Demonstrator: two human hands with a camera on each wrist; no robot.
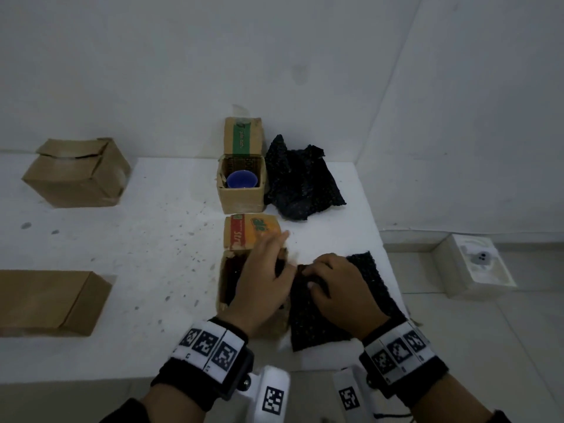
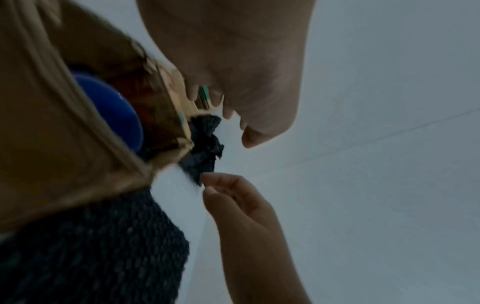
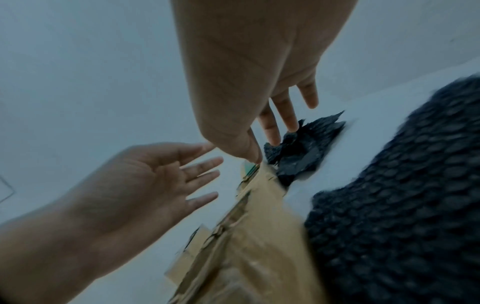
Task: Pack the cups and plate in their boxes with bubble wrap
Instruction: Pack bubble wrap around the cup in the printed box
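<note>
While the left hand (image 1: 262, 282) hovers flat, fingers straight, over the near open box (image 1: 227, 279) at the bench's (image 1: 122, 239) right edge, the right hand (image 1: 338, 288) pinches a dark bubble wrap sheet (image 1: 323, 319) beside it. Behind: second open box (image 1: 241, 190) holding a blue cup (image 1: 242, 180), crumpled wrap (image 1: 300, 181) alongside. Left edge: two closed cartons (image 1: 76, 174).

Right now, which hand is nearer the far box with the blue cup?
Left. The left hand reaches over the near box toward the far box; the right hand is on the bubble wrap beside it.
</note>
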